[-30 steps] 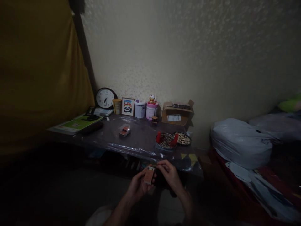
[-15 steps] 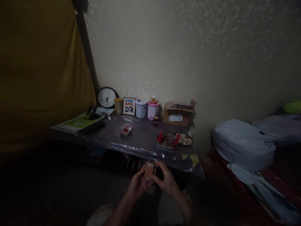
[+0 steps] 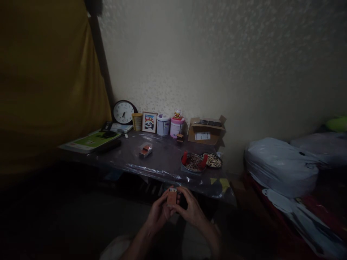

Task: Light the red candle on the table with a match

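Currently, left hand [image 3: 158,213] holds matchbox [image 3: 171,199] before the near edge of worktop [image 3: 162,159], fingers closed round its left side; open end faces far, presumably keeping contents [image 3: 172,190] visible. Right hand [image 3: 192,211]: fingers part-curled at its right side, contact too dim to confirm. Farther right, dish [image 3: 193,171] holds two red pieces [image 3: 184,158].

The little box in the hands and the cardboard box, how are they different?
The little box is orange; the cardboard box is brown. The left hand holds the little box; the cardboard box stands on the table. The cardboard box is far bigger than the little box. Both look open.
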The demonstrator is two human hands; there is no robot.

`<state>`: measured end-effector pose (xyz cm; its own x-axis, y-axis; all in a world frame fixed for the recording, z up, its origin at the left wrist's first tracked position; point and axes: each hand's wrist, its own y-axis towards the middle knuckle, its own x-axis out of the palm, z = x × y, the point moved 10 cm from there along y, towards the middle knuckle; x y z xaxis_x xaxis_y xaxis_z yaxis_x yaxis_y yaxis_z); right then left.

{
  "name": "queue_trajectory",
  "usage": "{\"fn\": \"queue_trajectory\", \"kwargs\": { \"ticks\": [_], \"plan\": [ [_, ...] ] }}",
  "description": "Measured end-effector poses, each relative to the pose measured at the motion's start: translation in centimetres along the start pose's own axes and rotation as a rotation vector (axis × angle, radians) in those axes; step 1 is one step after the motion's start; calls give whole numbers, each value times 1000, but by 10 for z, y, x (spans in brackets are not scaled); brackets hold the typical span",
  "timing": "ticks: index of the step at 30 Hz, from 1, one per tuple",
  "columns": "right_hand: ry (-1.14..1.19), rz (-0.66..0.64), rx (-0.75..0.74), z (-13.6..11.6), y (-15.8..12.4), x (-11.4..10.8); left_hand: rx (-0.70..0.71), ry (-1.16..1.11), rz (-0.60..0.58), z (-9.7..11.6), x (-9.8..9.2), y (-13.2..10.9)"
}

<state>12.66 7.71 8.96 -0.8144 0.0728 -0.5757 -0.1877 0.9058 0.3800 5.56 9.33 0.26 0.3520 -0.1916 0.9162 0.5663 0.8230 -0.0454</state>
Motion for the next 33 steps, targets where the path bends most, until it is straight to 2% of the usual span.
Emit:
{"fn": "queue_trajectory", "kwargs": {
  "ticks": [33],
  "plan": [
    [27,-5,9,-3,0,2,-21,4,32,-2,1,-1]
  ]
}}
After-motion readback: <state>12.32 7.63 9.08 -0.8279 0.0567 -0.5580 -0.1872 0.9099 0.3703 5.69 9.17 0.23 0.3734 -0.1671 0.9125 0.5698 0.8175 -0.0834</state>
